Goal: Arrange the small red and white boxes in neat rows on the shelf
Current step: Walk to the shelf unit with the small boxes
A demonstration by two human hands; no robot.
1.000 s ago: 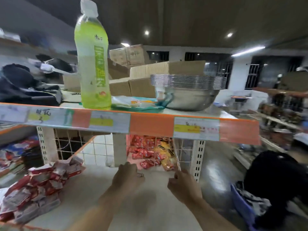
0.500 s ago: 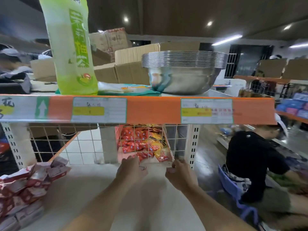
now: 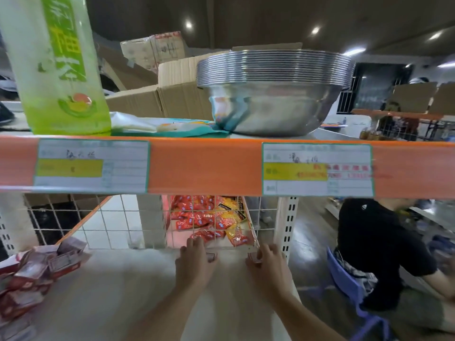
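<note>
A single head-worn wide-angle camera faces forward, level with the orange shelf edge (image 3: 209, 166), looking close into the lower shelf (image 3: 118, 296) beneath.

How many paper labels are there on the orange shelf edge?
2. The left label sits under the green bottle, the right label under the steel bowls. Others may lie beyond the frame.

Visible body: two hands and two forearms. The left hand (image 3: 194, 264) and the right hand (image 3: 268, 265) are bare across the backs and knuckles. The left forearm (image 3: 167, 313) and the right forearm (image 3: 304, 315) are bare along their whole visible length, down to the lower frame edge. Motion blur softens both forearms; nail detail cannot be resolved.
</note>
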